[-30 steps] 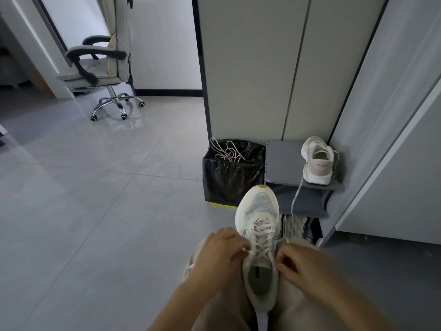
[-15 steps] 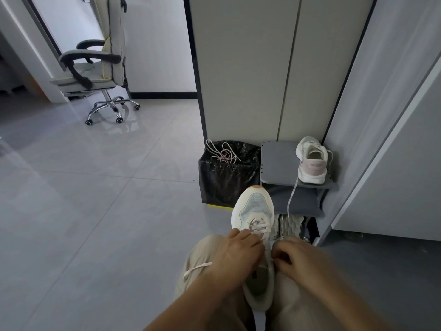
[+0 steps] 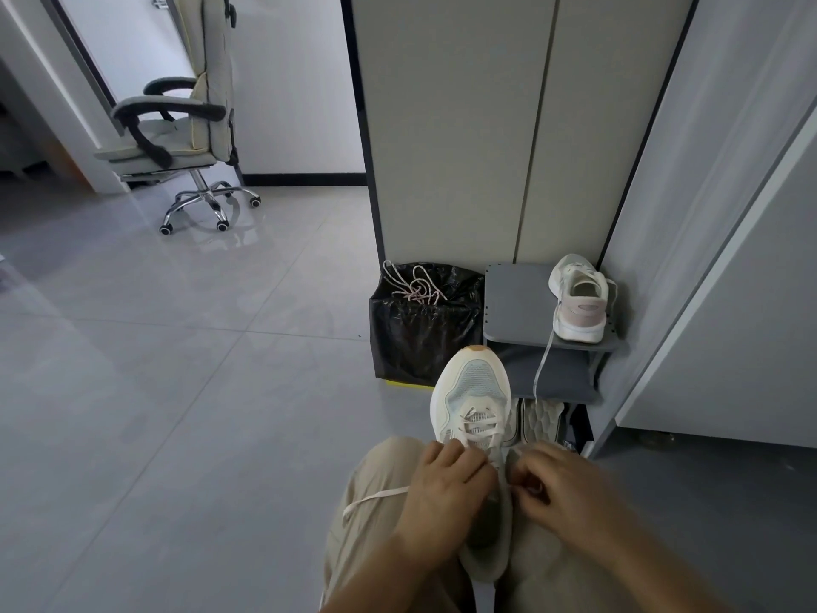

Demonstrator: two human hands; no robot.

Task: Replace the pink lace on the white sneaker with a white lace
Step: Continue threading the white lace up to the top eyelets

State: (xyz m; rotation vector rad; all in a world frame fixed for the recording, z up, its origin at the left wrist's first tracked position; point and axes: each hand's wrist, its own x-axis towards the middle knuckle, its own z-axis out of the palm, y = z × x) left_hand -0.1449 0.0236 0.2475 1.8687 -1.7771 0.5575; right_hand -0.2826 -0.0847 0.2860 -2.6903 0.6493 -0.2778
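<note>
Both hands' fingers curl tight, lower centre: left hand (image 3: 446, 491) pinches the flat white lace (image 3: 380, 495), right hand (image 3: 563, 495) curled too, can't tell on what. White mesh sneaker (image 3: 475, 389) lies on the lap, toe up-frame; pink lace (image 3: 418, 288) sits atop the black bin bag (image 3: 420, 342). Risk imo: an uneven tug pulls the tail back out. No readable branding.

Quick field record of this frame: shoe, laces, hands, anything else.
sneaker: on lap, toe away
white lace: crossed through lower eyelets; tail over left thigh
pink lace: off the shoe, lying on black bin
left hand: holds white lace
right hand: fingers curled at upper eyelets; hold hidden
second sneaker: on grey shelf
</note>
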